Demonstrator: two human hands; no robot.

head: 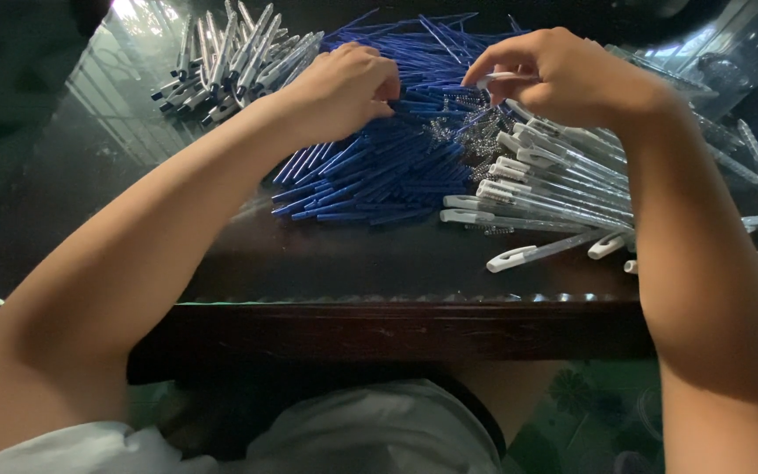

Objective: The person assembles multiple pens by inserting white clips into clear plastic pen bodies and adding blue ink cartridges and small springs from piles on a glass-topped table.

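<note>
The left hand point(344, 88) curls closed on the pile of blue refills point(379, 167) mid-table while the right hand point(563, 79), just right of that pile, pinches a clear pen barrel point(500, 79), seemingly awaiting a refill.

No boxes, bags, labels, signs or screens here. Just loose pen parts on a table.

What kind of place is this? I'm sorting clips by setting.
Probably a home or small workshop bench for pen assembly: a dark glass-topped table carries heaps of blue refills, clear barrels and small springs.
</note>
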